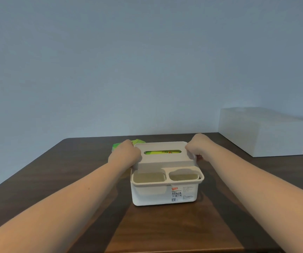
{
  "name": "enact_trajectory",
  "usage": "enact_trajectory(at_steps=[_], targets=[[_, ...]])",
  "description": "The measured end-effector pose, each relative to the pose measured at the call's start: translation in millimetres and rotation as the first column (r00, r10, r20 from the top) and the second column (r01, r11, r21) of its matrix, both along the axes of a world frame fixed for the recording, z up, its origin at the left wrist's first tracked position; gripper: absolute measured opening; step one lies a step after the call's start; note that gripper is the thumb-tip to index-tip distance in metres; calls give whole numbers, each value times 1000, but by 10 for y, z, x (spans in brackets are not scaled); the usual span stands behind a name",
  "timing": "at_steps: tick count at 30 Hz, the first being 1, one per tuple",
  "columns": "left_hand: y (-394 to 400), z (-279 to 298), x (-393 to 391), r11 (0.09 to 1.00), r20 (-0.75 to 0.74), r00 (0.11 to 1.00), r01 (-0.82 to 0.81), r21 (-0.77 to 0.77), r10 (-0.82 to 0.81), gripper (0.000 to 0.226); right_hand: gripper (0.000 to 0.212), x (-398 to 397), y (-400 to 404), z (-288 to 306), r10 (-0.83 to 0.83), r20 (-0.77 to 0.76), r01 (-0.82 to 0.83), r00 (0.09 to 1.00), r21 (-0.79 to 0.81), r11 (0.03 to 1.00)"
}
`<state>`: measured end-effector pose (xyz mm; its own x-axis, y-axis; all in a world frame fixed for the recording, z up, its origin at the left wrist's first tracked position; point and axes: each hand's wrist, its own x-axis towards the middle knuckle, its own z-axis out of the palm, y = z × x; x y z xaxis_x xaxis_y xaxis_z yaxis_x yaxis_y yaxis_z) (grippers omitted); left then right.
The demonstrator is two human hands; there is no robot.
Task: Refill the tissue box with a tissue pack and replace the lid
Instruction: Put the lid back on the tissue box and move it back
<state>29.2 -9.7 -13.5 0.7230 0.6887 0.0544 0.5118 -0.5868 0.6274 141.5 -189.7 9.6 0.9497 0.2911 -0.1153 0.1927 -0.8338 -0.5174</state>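
1. Worktop (65,179): dark wood-grain surface; far edge runs along a plain pale wall.
2. White rectangular box (262,132): closed, plain, sits at the far right corner of the worktop, well apart from the task items.
3. Tissue box (163,195): white plastic organiser, standing upright near the middle of the worktop, slightly toward the far edge. Near face carries a printed label with a small red tag. Two open compartments along its near side, left one rectangular, right one rounded; both show pale interiors.
4. Lid (165,158): pale beige, with an oblong slot in the top. It sits over the far section of the tissue box, raised above the compartment rim; whether fully seated cannot be told.
5. Tissue pack (162,152): green-yellow wrapper visible through the lid slot, i.e. inside the tissue box under the lid.
6. Second green pack (117,146): lies on the worktop just beyond the left hand, at the far left of the tissue box, mostly hidden.
7. Left hand (127,154): grip closed around the lid's left end, fingers curled over the edge.
8. Right hand (197,147): grip closed around the lid's right end, fingers wrapped over the top, thumb below the rim.
9. Both forearms bare, reaching in from the near edge.
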Motion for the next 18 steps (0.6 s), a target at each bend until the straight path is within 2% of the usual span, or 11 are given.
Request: enact_trajectory(at_steps=[3,11,18], targets=[[17,-19,1,1000,-9,1000,-3,-6,3,36,9,-8,31,0,18,-22,-18,1000,-24,1000],[44,-55,4,1000,-37,999,-15,-10,15,31,9,-21,92,-9,23,-98,-32,995,-89,996],[95,-71,77,999,-67,997,26,34,-24,11,23,-4,141,-63,-26,-66,17,997,-133,991]])
